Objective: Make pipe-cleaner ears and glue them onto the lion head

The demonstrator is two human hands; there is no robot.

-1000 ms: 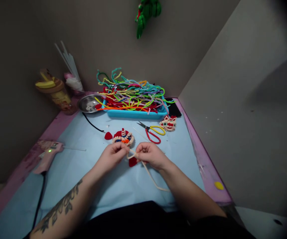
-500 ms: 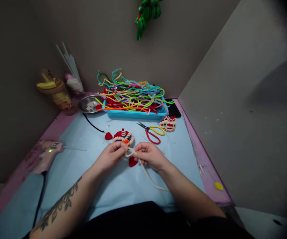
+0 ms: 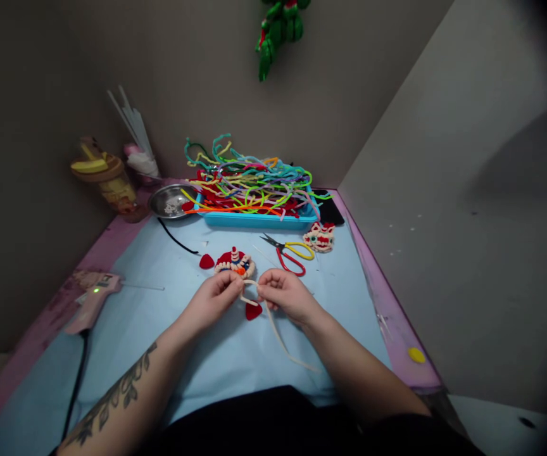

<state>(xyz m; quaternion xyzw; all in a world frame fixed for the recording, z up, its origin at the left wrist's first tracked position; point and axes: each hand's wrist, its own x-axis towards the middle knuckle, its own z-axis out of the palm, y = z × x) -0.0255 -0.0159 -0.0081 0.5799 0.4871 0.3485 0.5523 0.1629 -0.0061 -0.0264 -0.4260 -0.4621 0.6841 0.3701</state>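
Note:
A cream cord (image 3: 280, 341), perhaps a fuzzy pipe cleaner, is stretched between my two hands. My left hand (image 3: 219, 292) pinches it with thumb and forefinger, and a short end hangs below those fingers. Pinching it a little to the right is my right hand (image 3: 283, 294), from which the long tail droops toward the front right. Just beyond my left fingers lies a red, cream and blue ornament (image 3: 234, 261) with an orange spot, its near edge partly covered. One red felt-like piece (image 3: 253, 310) rests beneath the cord; another red piece (image 3: 206, 261) is left of the ornament.
Scissors (image 3: 287, 248) lie open behind my right hand, near a second red-and-cream ornament (image 3: 320, 237). A blue tray (image 3: 259, 220) of colourful pipe cleaners and a metal bowl (image 3: 171, 206) stand at the back. At left lies a glue gun (image 3: 94, 301) with its cord.
The loop in the cream cord between my hands has opened out; a short end now points down toward the red piece. Both hands stay in nearly the same place.

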